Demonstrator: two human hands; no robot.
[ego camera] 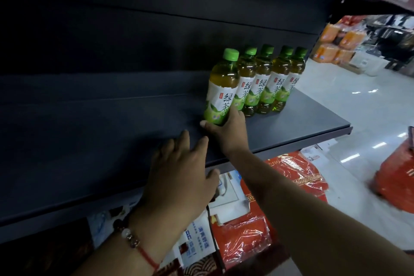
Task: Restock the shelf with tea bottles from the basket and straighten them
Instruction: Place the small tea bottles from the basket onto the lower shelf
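Green-capped tea bottle [220,89] sits at the left end of the row, on the dark shelf [302,123] w/ four more bottles [268,80] lined up to its right, touching side by side. Our right hand [226,129] is wrapped round its base, thumb on the left, fingers clamped on the label's lower edge. Our left hand [179,177] hovers over the shelf front, fingers spread apart, holding nothing. Red basket [396,177] rests on the floor at far right, blurred.
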